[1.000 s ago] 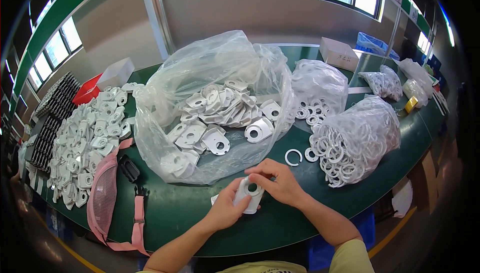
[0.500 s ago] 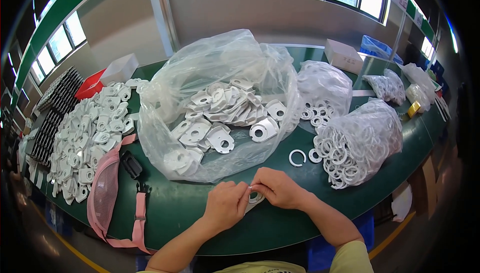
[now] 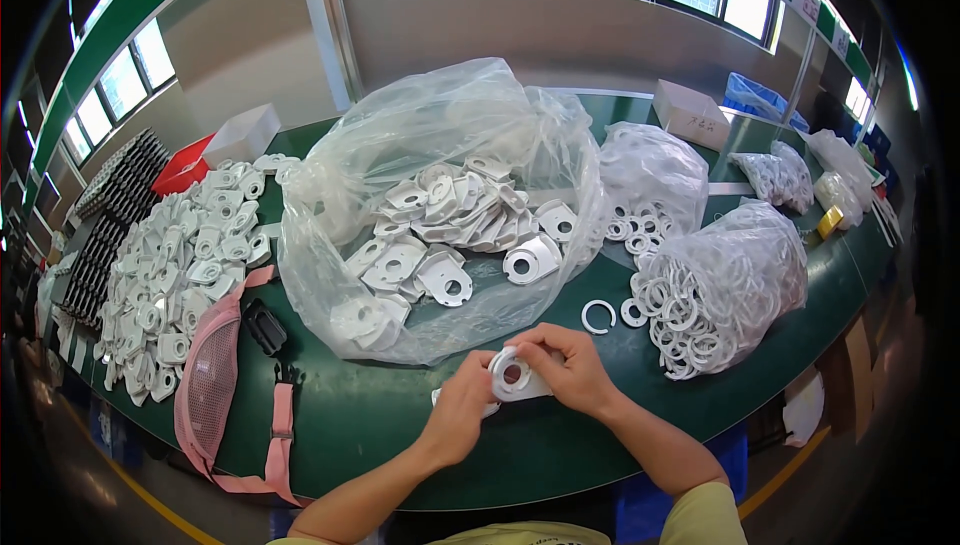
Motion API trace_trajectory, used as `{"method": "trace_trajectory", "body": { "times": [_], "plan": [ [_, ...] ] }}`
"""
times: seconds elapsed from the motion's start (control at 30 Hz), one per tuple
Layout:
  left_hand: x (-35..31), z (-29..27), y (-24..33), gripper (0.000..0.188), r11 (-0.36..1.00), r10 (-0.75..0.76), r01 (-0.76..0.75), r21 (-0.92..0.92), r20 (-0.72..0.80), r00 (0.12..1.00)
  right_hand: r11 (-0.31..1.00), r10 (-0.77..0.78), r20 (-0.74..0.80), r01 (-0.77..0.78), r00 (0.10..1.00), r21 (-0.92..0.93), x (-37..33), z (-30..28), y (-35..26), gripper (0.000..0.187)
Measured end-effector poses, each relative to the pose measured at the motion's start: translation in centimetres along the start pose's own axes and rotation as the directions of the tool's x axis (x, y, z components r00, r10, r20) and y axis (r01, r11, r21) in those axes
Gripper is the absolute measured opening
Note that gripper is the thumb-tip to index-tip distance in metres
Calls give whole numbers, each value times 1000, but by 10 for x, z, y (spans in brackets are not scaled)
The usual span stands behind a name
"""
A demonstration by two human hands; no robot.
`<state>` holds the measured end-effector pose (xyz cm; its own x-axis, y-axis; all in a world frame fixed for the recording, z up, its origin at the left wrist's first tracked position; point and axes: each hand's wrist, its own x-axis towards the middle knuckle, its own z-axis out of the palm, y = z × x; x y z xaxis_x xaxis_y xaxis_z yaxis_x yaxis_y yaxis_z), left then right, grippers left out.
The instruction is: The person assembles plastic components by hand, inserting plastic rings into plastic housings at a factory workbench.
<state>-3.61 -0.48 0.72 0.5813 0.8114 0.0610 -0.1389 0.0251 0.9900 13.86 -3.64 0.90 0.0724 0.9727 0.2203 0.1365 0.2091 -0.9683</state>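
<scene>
Between both hands, just above the near middle of the table, is a white plastic plate (image 3: 530,386) with a round hole and a raised ring-shaped rim facing up. My left hand (image 3: 458,411) is closed on its left edge. My right hand (image 3: 572,369) grips the upper right side, thumb lying across the ring area. Another white piece (image 3: 491,409) pokes out from beneath my left hand, mostly hidden; I cannot tell whether that hand touches it. Past my right hand lie an open C-shaped white ring (image 3: 599,317) and a flat white ring (image 3: 633,313).
A clear plastic bag (image 3: 440,337) of similar plates spreads open ahead. Loose plates (image 3: 185,265) are heaped at left, beside a pink pouch with straps (image 3: 207,385) and a black buckle (image 3: 264,328). Bags of white rings (image 3: 690,300) stand at right, a white box (image 3: 691,113) behind.
The plate has been raised and tilted so its ringed face shows more fully. My right hand has turned and shifted slightly right; my left has moved slightly. A white piece now shows beneath my left hand.
</scene>
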Motion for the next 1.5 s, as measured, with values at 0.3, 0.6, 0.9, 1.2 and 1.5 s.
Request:
{"method": "trace_trajectory", "body": {
  "times": [0.3,0.6,0.9,1.2,1.5],
  "plan": [
    [6,-7,2,15,652,322,-251,716,38,946,948,-128,116,155,985,-277,-2,4,-7,10],
    [7,-9,0,21,858,172,-107,503,-86,981,988,131,89,-137,987,70,-2,2,-3,11],
    [2,7,4,53,810,222,-198,552,24,975,949,212,-171,-160,962,273,-2,8,11,16],
    [8,-11,-9,59,949,4,-14,314,33,999,989,139,-147,-131,979,63,-1,5,-5,24],
    [8,-19,21,60,861,-78,-57,505,243,967,903,32,-129,-84,991,-421,-2,-5,-2,33]
  ]
}}
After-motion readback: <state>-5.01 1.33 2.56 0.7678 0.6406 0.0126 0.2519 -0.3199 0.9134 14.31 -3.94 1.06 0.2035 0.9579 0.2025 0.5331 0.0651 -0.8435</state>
